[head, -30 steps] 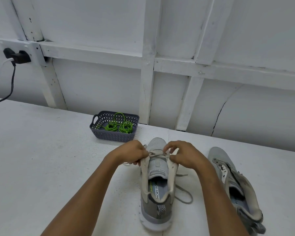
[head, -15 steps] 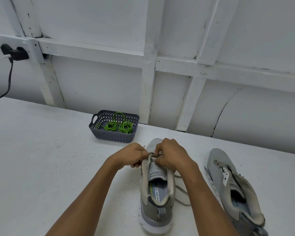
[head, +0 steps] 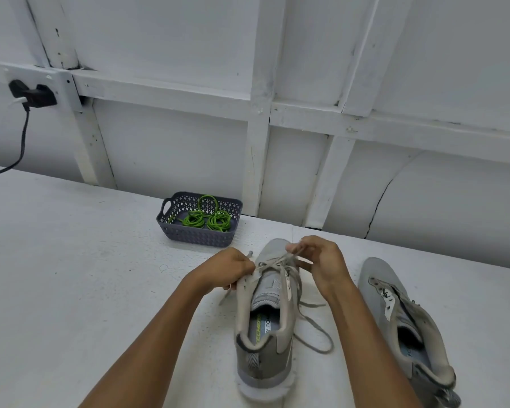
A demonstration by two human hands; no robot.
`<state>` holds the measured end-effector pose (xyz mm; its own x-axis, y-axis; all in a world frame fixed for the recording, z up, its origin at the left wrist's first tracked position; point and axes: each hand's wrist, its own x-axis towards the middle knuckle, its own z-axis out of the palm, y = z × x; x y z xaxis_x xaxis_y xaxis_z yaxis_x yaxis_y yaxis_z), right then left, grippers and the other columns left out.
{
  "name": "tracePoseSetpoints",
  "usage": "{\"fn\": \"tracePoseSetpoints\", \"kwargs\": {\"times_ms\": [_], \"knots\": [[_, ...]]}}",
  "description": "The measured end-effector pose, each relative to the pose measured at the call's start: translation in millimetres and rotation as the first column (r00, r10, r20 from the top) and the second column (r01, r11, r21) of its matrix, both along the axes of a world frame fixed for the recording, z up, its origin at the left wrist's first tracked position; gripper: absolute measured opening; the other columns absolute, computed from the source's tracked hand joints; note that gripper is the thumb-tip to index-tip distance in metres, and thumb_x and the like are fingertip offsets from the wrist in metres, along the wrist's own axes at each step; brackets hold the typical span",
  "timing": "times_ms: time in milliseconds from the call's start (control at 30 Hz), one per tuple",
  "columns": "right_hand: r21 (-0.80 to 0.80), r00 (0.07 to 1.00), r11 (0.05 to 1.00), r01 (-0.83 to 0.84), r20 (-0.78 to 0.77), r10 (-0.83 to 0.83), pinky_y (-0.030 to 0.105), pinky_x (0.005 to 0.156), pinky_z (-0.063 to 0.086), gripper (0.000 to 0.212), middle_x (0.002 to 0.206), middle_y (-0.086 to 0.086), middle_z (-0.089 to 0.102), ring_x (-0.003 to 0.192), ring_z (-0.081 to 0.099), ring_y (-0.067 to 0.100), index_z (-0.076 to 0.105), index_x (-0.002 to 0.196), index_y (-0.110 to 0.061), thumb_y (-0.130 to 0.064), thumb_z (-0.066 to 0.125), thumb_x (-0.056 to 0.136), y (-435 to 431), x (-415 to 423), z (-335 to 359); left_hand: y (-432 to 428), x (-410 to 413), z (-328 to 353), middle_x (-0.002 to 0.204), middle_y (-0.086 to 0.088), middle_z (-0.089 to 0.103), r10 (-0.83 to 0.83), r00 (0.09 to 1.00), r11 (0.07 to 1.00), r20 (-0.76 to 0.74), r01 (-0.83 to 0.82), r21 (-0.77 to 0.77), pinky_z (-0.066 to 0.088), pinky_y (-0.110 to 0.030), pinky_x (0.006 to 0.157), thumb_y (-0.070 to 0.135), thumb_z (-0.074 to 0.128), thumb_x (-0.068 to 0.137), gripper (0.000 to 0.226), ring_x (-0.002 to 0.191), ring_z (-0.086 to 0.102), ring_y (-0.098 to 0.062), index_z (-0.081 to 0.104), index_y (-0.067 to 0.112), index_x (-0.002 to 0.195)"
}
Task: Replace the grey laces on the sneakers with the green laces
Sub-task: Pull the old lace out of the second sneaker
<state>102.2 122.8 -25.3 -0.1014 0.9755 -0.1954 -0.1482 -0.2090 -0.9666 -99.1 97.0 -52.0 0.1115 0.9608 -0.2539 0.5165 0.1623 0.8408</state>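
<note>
Grey lace stretched over sneaker tongue, left grip and right grip each pinching it from opposite sides

Passing room: worktop at nine o'clock.
Basket at eleven, second sneaker at three, wall at twelve.

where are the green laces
In the head view, the coiled green laces lie in the dark grey plastic basket by the wall, beyond and left of the middle grey sneaker.
</note>
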Motion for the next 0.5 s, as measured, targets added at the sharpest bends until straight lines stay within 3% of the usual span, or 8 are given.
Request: {"fn": "tracePoseSetpoints", "kwargs": {"times_ms": [67, 200, 300, 400, 433, 500], "knots": [[-0.018, 0.997, 1.000, 0.020, 0.071, -0.018, 0.035, 0.076, 0.046, 0.025, 0.063, 0.003, 0.063, 0.076, 0.061, 0.022, 0.054, 0.066, -0.012, -0.013, 0.054, 0.091, 2.0, 2.5, -3.9, -0.6, 1.3, -0.1, 0.047, 0.001, 0.044, -0.001, 1.000, 1.000, -0.001, 0.001, -0.010, 0.029, -0.023, 0.045, 0.011, 0.052, 0.090, 0.037, 0.041, 0.039, -0.012, 0.046, 0.016, 0.054], [0.083, 0.883, 0.992, -0.096, 0.468, 0.046, 0.025, 0.056, 0.039, 0.018, 0.059, -0.004, 0.054, 0.059, 0.049, 0.014, 0.056, 0.079, -0.015, -0.023, 0.071, 0.086, 1.5, -0.6, -8.9, 0.4, 8.9, 1.0, 0.052, -0.006, 0.048, -0.033, 0.999, 0.999, -0.014, 0.033, -0.021, 0.029, -0.024, 0.046, 0.012, 0.052, 0.088, 0.034, 0.044, 0.042, -0.015, 0.047, 0.014, 0.054], [0.118, 0.678, 0.937, -0.328, 0.720, 0.147, 0.024, 0.056, 0.040, 0.007, 0.053, -0.015, 0.057, 0.055, 0.050, 0.006, 0.069, 0.077, -0.023, -0.027, 0.072, 0.081, 0.1, -2.8, 0.0, 3.8, 13.9, 4.0, 0.052, -0.006, 0.048, -0.058, 0.997, 0.998, -0.044, 0.057, -0.023, 0.031, -0.025, 0.046, 0.012, 0.051, 0.088, 0.033, 0.045, 0.043, -0.016, 0.047, 0.013, 0.055], [0.041, 0.353, 0.879, -0.474, 0.924, 0.147, 0.028, 0.076, 0.050, 0.011, 0.065, -0.014, 0.061, 0.077, 0.057, 0.009, 0.069, 0.067, -0.030, -0.034, 0.073, 0.077, -1.4, -11.7, 5.2, 6.2, 15.5, 6.0, 0.049, -0.003, 0.045, -0.080, 0.994, 0.997, -0.071, 0.078, -0.022, 0.032, -0.025, 0.046, 0.011, 0.050, 0.088, 0.033, 0.043, 0.043, -0.015, 0.045, 0.014, 0.055], [0.029, 0.287, 0.873, -0.486, 0.949, 0.128, 0.029, 0.080, 0.049, 0.012, 0.067, -0.015, 0.058, 0.081, 0.055, 0.011, 0.067, 0.067, -0.031, -0.032, 0.073, 0.077, -1.0, -15.7, 5.4, 6.1, 15.3, 6.0, 0.049, -0.003, 0.044, -0.081, 0.994, 0.997, -0.074, 0.079, -0.023, 0.032, -0.025, 0.046, 0.011, 0.050, 0.088, 0.034, 0.043, 0.042, -0.015, 0.045, 0.014, 0.054], [0.060, 0.304, 0.867, -0.495, 0.946, 0.109, 0.028, 0.076, 0.046, 0.018, 0.065, -0.016, 0.055, 0.078, 0.054, 0.010, 0.066, 0.064, -0.032, -0.023, 0.071, 0.079, 0.0, -20.9, 2.9, 5.3, 14.8, 5.8, 0.049, -0.003, 0.043, -0.077, 0.995, 0.997, -0.069, 0.075, -0.030, 0.031, -0.025, 0.046, 0.010, 0.049, 0.089, 0.035, 0.043, 0.041, -0.015, 0.043, 0.014, 0.054]]}}
